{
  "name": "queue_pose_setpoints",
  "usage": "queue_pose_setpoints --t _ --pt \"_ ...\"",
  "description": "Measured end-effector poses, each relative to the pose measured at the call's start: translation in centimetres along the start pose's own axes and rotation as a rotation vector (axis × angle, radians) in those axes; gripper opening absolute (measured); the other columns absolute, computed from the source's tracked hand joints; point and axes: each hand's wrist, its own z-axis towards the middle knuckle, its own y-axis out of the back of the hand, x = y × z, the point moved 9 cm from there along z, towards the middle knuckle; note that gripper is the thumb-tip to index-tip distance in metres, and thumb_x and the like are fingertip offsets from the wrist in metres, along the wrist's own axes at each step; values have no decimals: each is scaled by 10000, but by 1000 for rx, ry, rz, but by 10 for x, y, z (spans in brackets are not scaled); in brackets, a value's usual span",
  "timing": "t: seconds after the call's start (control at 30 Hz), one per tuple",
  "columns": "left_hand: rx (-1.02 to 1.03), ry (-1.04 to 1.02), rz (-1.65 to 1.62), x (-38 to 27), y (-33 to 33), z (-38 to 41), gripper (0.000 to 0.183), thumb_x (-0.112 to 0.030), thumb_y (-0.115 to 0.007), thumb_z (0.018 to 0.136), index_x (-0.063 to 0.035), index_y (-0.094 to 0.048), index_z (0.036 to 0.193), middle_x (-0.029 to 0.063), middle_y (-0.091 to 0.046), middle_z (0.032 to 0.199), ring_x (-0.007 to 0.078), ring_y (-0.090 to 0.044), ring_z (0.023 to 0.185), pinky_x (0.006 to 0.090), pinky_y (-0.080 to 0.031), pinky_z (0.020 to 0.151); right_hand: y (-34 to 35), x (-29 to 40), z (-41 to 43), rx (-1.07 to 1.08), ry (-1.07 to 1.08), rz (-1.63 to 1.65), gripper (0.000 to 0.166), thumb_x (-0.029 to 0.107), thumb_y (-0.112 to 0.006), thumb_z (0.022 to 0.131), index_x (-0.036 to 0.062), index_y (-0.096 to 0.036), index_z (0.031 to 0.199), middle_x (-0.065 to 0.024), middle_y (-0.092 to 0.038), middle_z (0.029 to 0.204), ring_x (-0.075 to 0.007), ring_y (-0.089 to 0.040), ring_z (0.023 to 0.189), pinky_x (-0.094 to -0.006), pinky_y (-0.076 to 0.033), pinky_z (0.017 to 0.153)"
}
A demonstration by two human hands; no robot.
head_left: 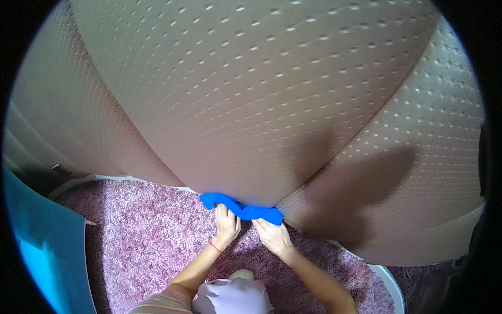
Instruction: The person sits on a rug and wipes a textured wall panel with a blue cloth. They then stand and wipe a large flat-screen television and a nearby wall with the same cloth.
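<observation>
A bright blue cloth (261, 213), bunched into a long narrow band, lies across the fingertips of both my hands. My left hand (227, 225) grips its lower edge left of the middle, with the fingers partly hidden under it. My right hand (273, 235) holds it near the right end, thumb towards the left hand. The cloth's upper side meets the foot of a large beige curtain-like sheet (243, 129) with rows of small shiny marks. Whether the cloth presses on the sheet or only overlaps it in view, I cannot tell.
Pink-purple shaggy carpet (149, 235) covers the floor, with a white edging (388, 278) at lower right. A turquoise panel (51, 227) stands at left. Near it, a small box-like fitting (60, 169) sits low. Shadows fall across the sheet's right part (392, 219).
</observation>
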Motion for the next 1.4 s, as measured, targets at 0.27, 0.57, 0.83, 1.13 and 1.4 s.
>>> queue_pose_setpoints --t 0.27,0.57,0.83,1.13,1.4 --pt "-376 -67 -5 -27 125 113 617 -132 -531 879 106 -255 1377 358 -156 1457 501 -176 1355 519 -156 1098 110 47 95 -450 22 -115 398 153 -661 792 80 -622 1182 -127 -528 1272 -291 -547 1104 -443 -408 959" --pt "-394 53 14 41 51 64 943 -547 -553 828 24 -121 1443 362 -40 1466 535 24 1363 625 15 1091 15 6 84 -195 -29 201 341 80 -675 759 130 -665 1096 -46 -625 1047 -217 -619 901 -352 -506 785" --pt "67 321 -75 79 -12 -24 809 -274 -586 860 114 -122 1398 389 -71 1439 540 -32 1353 547 -47 1129 -62 32 34 155 155 -244 512 164 -474 868 43 -435 1365 -58 -451 1395 -148 -391 1307 -316 -238 1112" --pt "-470 88 -82 69 87 78 819 -422 -462 918 43 -56 1457 286 -20 1514 448 8 1404 515 -32 1133 74 70 125 -440 94 33 470 92 -625 766 95 -594 1234 -78 -592 1206 -237 -607 1027 -381 -458 905" --pt "-441 472 -159 138 -8 -12 826 -478 -366 949 44 28 1454 271 36 1519 393 29 1415 432 14 1154 -57 44 76 -156 183 -96 406 140 -551 815 79 -587 1215 -39 -607 1164 -173 -593 1029 -310 -440 939"
